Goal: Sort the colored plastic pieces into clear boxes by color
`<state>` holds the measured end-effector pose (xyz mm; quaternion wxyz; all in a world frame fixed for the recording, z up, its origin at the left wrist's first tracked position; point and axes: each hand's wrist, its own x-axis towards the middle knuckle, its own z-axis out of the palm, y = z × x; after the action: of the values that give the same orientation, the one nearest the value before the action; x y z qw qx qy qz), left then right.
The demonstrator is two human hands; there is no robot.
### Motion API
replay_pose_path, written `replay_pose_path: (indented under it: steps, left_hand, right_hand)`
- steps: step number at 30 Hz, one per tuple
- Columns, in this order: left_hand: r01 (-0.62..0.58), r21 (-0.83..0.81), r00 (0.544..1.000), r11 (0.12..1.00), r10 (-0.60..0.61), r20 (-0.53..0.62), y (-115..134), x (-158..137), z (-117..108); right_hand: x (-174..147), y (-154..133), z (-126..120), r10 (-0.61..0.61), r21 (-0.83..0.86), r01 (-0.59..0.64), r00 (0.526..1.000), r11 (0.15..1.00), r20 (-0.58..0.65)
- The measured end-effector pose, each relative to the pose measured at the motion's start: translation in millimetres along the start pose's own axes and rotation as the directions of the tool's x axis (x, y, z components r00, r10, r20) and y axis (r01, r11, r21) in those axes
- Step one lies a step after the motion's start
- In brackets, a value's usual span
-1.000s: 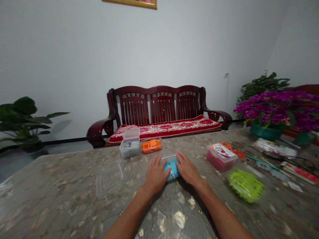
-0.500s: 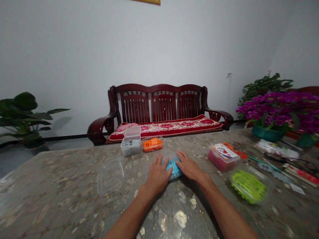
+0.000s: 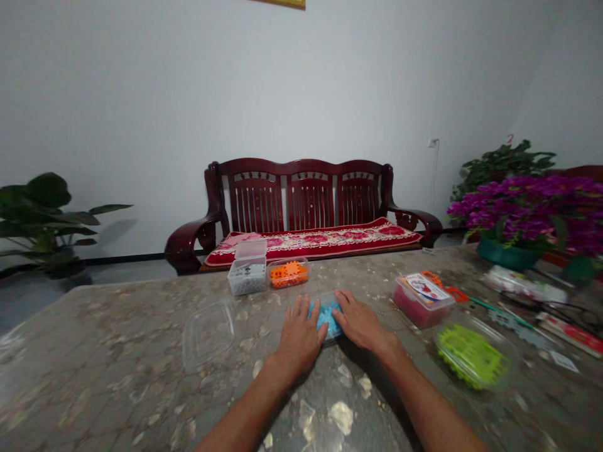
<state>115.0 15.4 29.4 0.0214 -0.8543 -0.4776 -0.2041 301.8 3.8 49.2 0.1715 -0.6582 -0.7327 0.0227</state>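
Note:
A clear plastic box [image 3: 330, 319] of blue toy building pieces sits on the table in front of me. My left hand [image 3: 302, 336] lies over its left side, fingers stretched forward and apart, thumb toward the middle. Over the right side rests my right hand [image 3: 357, 319], its fingers also extended and its thumb pointing inward. Both palms face down on the box, and they cover much of its top and sides. Blue pieces show between the two thumbs. Left of my left hand, a clear lid [image 3: 208, 336] lies flat on the table.
Behind the hands stand a box of grey pieces [image 3: 247, 278] with its lid raised and a tub of orange pieces [image 3: 289, 274]. To the right are a red box [image 3: 419, 306] with a card on top, a tub of green pieces [image 3: 473, 356] and purple flowers [image 3: 532, 207].
My hands have shifted slightly down and nearer to me on the blue-piece box, with the fingers a little flatter. The other boxes have stayed in place.

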Motion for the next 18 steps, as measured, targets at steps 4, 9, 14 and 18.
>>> replay_pose_path:
  steps: [4,9,14,18]
  left_hand:
    - [-0.033,0.012,0.999,0.999,0.033,0.024,-3.1,1.7,1.5]
    - [-0.031,-0.026,1.000,0.999,0.031,0.004,-5.9,3.5,0.7]
    - [-0.038,-0.030,0.999,0.999,0.038,0.005,-5.8,3.9,-1.1]
    - [-0.048,-0.047,0.999,0.998,0.048,0.013,-8.3,6.8,-2.5]
  right_hand:
    - [0.4,-2.8,-3.2,0.022,-0.006,-0.022,0.999,1.000,0.038]
    - [0.7,-4.9,0.5,0.028,-0.009,-0.028,1.000,1.000,-0.004]
    - [-4.8,-8.2,6.6,0.042,-0.056,-0.044,0.999,0.997,-0.030]
    - [-2.9,-7.8,5.8,0.070,-0.044,-0.071,0.997,0.996,-0.018]
